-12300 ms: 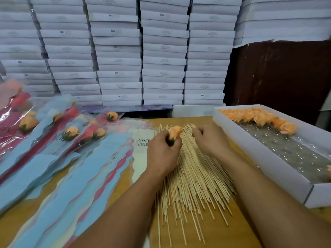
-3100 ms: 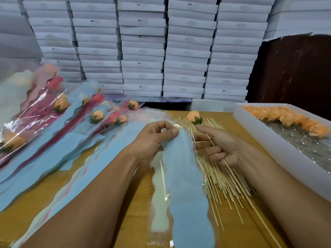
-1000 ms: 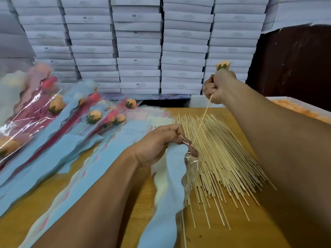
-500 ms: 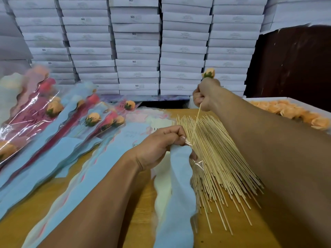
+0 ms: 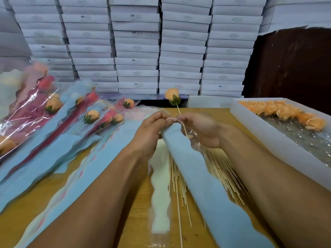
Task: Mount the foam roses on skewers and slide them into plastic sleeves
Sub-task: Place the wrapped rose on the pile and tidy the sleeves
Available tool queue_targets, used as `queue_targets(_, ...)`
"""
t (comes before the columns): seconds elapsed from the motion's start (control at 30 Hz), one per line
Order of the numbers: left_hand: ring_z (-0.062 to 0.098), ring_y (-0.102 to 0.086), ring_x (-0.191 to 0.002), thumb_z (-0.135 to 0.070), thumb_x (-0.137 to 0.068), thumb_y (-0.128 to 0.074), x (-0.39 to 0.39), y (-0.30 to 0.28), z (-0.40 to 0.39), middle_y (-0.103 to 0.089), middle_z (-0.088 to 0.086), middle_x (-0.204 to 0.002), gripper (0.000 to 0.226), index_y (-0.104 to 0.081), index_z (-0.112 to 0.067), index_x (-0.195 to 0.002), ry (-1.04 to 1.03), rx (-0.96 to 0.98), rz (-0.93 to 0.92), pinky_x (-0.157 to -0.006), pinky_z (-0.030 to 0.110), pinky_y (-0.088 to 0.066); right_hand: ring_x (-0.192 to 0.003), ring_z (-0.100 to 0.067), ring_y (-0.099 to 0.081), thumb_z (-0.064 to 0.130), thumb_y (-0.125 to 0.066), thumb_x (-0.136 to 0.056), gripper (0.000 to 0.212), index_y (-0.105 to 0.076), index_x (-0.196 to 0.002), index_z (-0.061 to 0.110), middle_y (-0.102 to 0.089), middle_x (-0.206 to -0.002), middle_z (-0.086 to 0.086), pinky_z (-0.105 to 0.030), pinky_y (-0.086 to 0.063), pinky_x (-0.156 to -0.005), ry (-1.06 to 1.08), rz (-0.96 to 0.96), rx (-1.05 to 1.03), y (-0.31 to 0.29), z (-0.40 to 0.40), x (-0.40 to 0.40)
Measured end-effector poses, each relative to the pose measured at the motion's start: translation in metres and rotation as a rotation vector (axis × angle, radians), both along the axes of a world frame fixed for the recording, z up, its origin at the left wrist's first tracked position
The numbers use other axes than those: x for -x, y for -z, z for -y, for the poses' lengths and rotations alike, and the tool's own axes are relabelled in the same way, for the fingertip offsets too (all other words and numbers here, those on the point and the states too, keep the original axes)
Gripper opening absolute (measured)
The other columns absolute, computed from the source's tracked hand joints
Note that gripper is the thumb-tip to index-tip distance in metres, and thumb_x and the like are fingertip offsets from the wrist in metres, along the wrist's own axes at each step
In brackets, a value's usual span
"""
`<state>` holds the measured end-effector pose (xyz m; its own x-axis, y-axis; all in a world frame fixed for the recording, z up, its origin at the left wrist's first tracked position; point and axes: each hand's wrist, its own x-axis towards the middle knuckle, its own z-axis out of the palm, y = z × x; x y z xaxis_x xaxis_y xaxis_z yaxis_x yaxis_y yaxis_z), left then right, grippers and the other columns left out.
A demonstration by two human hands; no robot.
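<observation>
A: From the head camera, the left hand (image 5: 152, 130) pinches the mouth of the blue sleeve (image 5: 200, 176), and the right hand (image 5: 200, 129) pinches the other side of the mouth, with the skewer (image 5: 179, 110) passing between its fingers. The orange rose (image 5: 172, 96) stands just above both hands, not yet inside.

B: What might fail?

A: I'd say the clear film could crumple or close if either pinch slips, so the rose catches on the rim and gets pushed off its skewer.

B: Anything else?

A: The sleeve lies over the loose skewers (image 5: 220, 165) on the surface (image 5: 100, 176); dragging it could scatter them toward the tray of roses (image 5: 250, 122).
</observation>
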<state>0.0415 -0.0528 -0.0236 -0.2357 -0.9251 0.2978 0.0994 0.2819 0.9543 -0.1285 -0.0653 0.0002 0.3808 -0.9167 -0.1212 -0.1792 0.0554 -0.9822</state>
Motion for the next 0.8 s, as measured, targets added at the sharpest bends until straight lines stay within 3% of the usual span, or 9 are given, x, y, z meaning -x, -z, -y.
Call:
queue_targets(0.13, 0.019, -0.05, -0.074, -0.003, -0.096, -0.048, 0.001, -0.001, -0.003, -0.055, 0.011, -0.083, 0.021, -0.052, -0.01, -0.077, 0.073, -0.054, -0.094, -0.068, 0.031, -0.037, -0.063, -0.007, -0.062, 0.026, -0.043, -0.104, 0.038, -0.076, -0.085, 0.024, -0.065, -0.07, 0.008, -0.021, -0.05, -0.059, -0.053, 0.129, -0.013, 0.013, -0.009, 0.003)
queue_targets(0.2, 0.019, -0.052, -0.075, -0.005, -0.094, -0.052, 0.002, -0.001, -0.005, -0.06, 0.01, -0.084, 0.019, -0.053, -0.011, -0.076, 0.121, -0.075, -0.112, -0.068, 0.031, -0.038, -0.061, 0.001, -0.067, 0.02, -0.038, -0.105, 0.052, -0.082, -0.077, 0.027, -0.069, -0.065, 0.013, -0.012, -0.051, -0.056, -0.046, 0.141, 0.028, 0.017, -0.012, 0.002)
queue_targets(0.3, 0.02, -0.052, -0.071, 0.0, -0.096, -0.047, 0.003, 0.0, -0.006, -0.06, 0.011, -0.082, 0.022, -0.051, -0.01, -0.077, 0.178, -0.089, -0.144, -0.066, 0.033, -0.038, -0.059, -0.003, -0.067, 0.017, -0.036, -0.104, 0.053, -0.083, -0.082, 0.027, -0.07, -0.066, 0.01, -0.016, -0.052, -0.052, -0.071, 0.282, 0.005, 0.019, -0.016, 0.0)
queue_targets(0.33, 0.02, -0.054, -0.068, 0.0, -0.096, -0.046, 0.003, 0.0, -0.006, -0.061, 0.01, -0.081, 0.021, -0.05, -0.009, -0.078, 0.201, -0.096, -0.162, -0.064, 0.031, -0.041, -0.055, -0.005, -0.065, 0.018, -0.035, -0.104, 0.05, -0.081, -0.084, 0.022, -0.066, -0.064, 0.008, -0.017, -0.051, -0.05, -0.057, 0.345, -0.026, 0.016, -0.018, -0.002)
queue_targets(0.4, 0.017, -0.058, -0.062, 0.0, -0.096, -0.046, 0.003, 0.0, -0.007, -0.065, 0.006, -0.077, 0.017, -0.048, -0.008, -0.081, 0.254, -0.121, -0.198, -0.059, 0.027, -0.047, -0.052, -0.009, -0.06, 0.029, -0.038, -0.105, 0.038, -0.07, -0.106, 0.008, -0.061, -0.068, 0.002, -0.021, -0.049, -0.049, 0.048, 0.436, -0.078, 0.013, -0.013, -0.002)
queue_targets(0.5, 0.018, -0.057, -0.064, 0.0, -0.092, -0.053, 0.004, 0.001, -0.007, -0.063, 0.01, -0.086, 0.014, -0.05, -0.008, -0.081, 0.299, -0.146, -0.197, -0.061, 0.028, -0.046, -0.053, -0.017, -0.059, 0.041, -0.042, -0.106, 0.046, -0.055, -0.127, 0.002, -0.072, -0.084, -0.01, -0.029, -0.051, -0.05, 0.242, 0.461, -0.149, 0.012, -0.005, 0.003)
queue_targets(0.57, 0.017, -0.058, -0.064, 0.002, -0.094, -0.049, 0.004, 0.002, -0.007, -0.065, 0.01, -0.088, 0.016, -0.049, -0.008, -0.08, 0.326, -0.146, -0.17, -0.06, 0.027, -0.047, -0.047, -0.018, -0.059, 0.04, -0.046, -0.106, 0.042, -0.053, -0.122, 0.003, -0.075, -0.079, -0.013, -0.029, -0.051, -0.045, 0.326, 0.468, -0.183, 0.015, -0.004, 0.004)
queue_targets(0.7, 0.011, -0.061, -0.059, -0.001, -0.088, -0.054, 0.006, 0.006, -0.006, -0.067, 0.0, -0.072, 0.011, -0.05, -0.007, -0.08, 0.384, -0.132, -0.133, -0.056, 0.02, -0.048, -0.05, -0.019, -0.066, 0.033, -0.05, -0.104, 0.023, -0.061, -0.108, 0.013, -0.076, -0.079, -0.007, -0.027, -0.05, -0.046, 0.377, 0.468, -0.197, 0.02, -0.004, 0.004)
queue_targets(0.8, 0.015, -0.065, -0.067, -0.005, -0.082, -0.057, 0.009, 0.009, -0.005, -0.068, 0.002, -0.08, 0.006, -0.051, -0.004, -0.083, 0.42, -0.143, -0.123, -0.064, 0.024, -0.051, -0.068, -0.023, -0.07, 0.038, -0.053, -0.103, 0.024, -0.063, -0.102, 0.016, -0.075, -0.087, -0.006, -0.034, -0.053, -0.061, 0.369, 0.46, -0.13, 0.017, -0.004, 0.007)
